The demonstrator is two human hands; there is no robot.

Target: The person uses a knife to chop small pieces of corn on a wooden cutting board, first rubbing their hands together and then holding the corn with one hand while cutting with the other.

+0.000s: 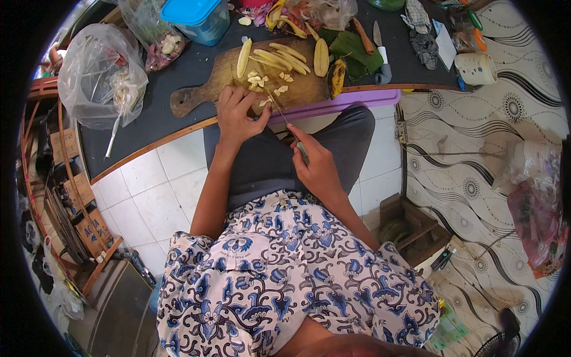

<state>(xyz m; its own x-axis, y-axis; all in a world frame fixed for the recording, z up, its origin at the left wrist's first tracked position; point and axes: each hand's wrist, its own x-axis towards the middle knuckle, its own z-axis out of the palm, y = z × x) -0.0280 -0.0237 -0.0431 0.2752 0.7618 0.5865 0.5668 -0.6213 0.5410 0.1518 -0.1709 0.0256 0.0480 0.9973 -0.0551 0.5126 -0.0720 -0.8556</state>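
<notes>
My left hand (pixel 238 114) rests at the near edge of a wooden cutting board (pixel 214 87), its thumb and fingers around a pale banana piece (pixel 265 102) that they partly hide. My right hand (pixel 314 160) grips a kitchen knife (pixel 281 110) by its handle. The blade tip reaches the board just right of my left fingers, beside the banana piece. Small cut banana chunks (pixel 256 80) lie in loose groups beyond the blade. Several peeled banana strips (pixel 279 58) lie farther back, one strip (pixel 244 58) apart on the left. A halved banana (pixel 320 58) lies at the board's right side.
An unpeeled banana piece (pixel 337 78) and a banana leaf (pixel 357 51) lie on the right, near a second knife (pixel 380 44). Plastic bags (pixel 102 73) and a blue-lidded container (pixel 196 22) stand left. A purple lid (pixel 370 99) juts below the table's wooden edge (pixel 151 149).
</notes>
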